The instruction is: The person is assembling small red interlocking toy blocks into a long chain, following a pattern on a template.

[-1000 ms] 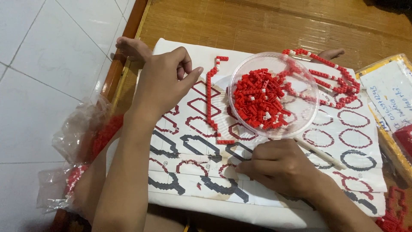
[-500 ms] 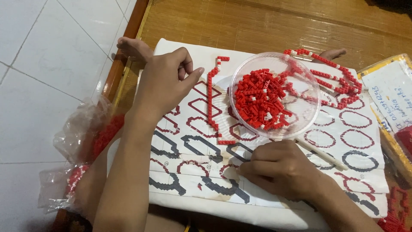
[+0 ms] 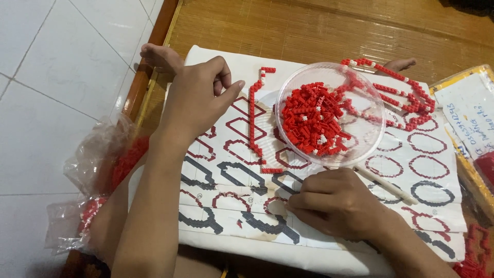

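My left hand point(image 3: 198, 98) rests on the left part of a white printed pattern sheet point(image 3: 226, 170), fingers loosely curled, thumb pointing toward a strip of joined red bricks point(image 3: 253, 121). My right hand point(image 3: 337, 201) lies lower on the sheet with fingers closed; I cannot see whether it holds a small piece. A clear round plastic dish point(image 3: 368, 103) full of small red bricks point(image 3: 311, 118) stands on the sheet above the right hand. A curved red brick assembly point(image 3: 411, 98) lies at the sheet's upper right.
A white stick point(image 3: 386, 185) lies on the sheet beside the right hand. Plastic bags of red bricks point(image 3: 110, 164) sit at the left by the wooden edge. A yellow-rimmed box with papers point(image 3: 471, 116) is at the right. A woven mat point(image 3: 309, 31) lies beyond; white tiled floor lies to the left.
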